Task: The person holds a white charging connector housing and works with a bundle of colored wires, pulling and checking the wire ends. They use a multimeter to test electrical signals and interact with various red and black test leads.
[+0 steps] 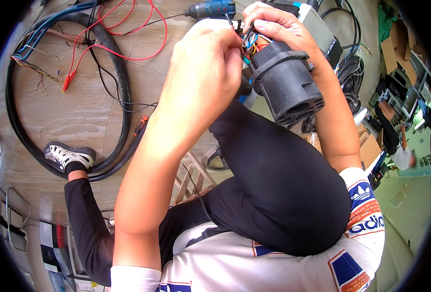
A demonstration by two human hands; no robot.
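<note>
A large black round connector with holes in its lower end sits above my raised knee. From its upper end comes a bundle of thin coloured wires, orange, blue, white and green among them. My left hand is closed in a pinch at the left side of this bundle. What lies between its fingertips is mostly hidden. On the other side, my right hand pinches a thin black wire with thumb and forefinger, its wrist behind the connector.
A blue power tool with a long bit lies beyond my hands. Thick black cable loops over the tiled floor at left, around a red clip on a red lead. Black cable coils and cardboard boxes are at right.
</note>
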